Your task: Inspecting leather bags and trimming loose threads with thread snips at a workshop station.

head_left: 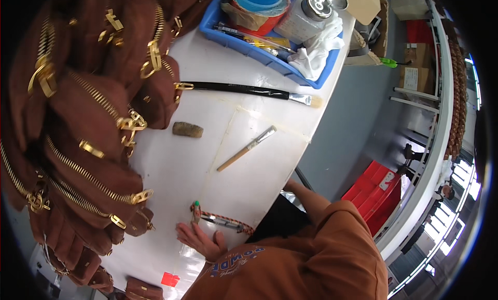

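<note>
Fingers of the left hand [199, 240] are being laid flat and open, gripping nothing, just beside the braided cord [224, 219], whose length is running rightward; the right hand is being hidden.

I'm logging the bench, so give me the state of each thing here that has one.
Left hand: open, flat on the table.
Right hand: not in view.
Black-handled brush: lying flat, untouched.
Wooden-handled brush: lying flat, untouched.
Metal can: lid on, upright in blue tray.
Brown bags: piled, zips mostly shut.

You've got open desk [207, 160] in the middle, but the pile of brown bags [83, 118] hogs the left and the blue tray [259, 53] blocks the far end.
</note>
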The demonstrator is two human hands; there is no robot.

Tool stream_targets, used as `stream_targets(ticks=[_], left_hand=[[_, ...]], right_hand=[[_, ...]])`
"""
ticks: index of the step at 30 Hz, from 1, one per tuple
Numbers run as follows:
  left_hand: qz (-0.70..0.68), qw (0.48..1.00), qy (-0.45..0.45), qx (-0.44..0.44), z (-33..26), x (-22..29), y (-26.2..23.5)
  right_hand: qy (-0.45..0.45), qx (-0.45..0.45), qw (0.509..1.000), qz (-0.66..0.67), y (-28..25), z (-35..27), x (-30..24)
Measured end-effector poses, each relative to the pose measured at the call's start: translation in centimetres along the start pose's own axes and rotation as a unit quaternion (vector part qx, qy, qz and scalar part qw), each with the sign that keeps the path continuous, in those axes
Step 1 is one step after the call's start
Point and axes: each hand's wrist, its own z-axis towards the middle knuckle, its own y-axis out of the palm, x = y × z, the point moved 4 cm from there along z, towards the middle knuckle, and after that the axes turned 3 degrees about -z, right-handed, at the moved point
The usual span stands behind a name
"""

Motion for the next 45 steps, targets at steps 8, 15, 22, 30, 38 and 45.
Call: stream_targets(ticks=[8,15,22,30,38,45], left_hand=[[0.121,0.992,0.004,0.038,-0.6,-1.8,-1.4],[0.119,0.993,0.001,-0.005,0.3,-0.2,-2.5],[0.067,0.997,-0.039,-0.03,0.5,0.6,-3.1],[0.083,0.994,-0.058,0.034,0.3,1.7,-3.8],[0.014,0.991,-0.007,0.133,-0.4,1.1,-3.5],[-0.352,0.846,-0.11,0.385,-0.4,-7.4,-7.6]], right_hand=[[0.16,-0.036,0.985,0.05,-6.2,-6.1,-16.7],[0.091,-0.066,0.993,0.018,-6.1,-1.1,-14.3],[-0.016,-0.08,0.996,-0.033,-5.8,7.4,-15.3],[-0.181,-0.061,0.973,-0.132,-2.1,15.1,-14.0],[-0.305,-0.033,0.926,-0.218,-5.6,26.8,-2.8],[-0.383,-0.027,0.887,-0.258,-4.8,28.4,-8.7]])
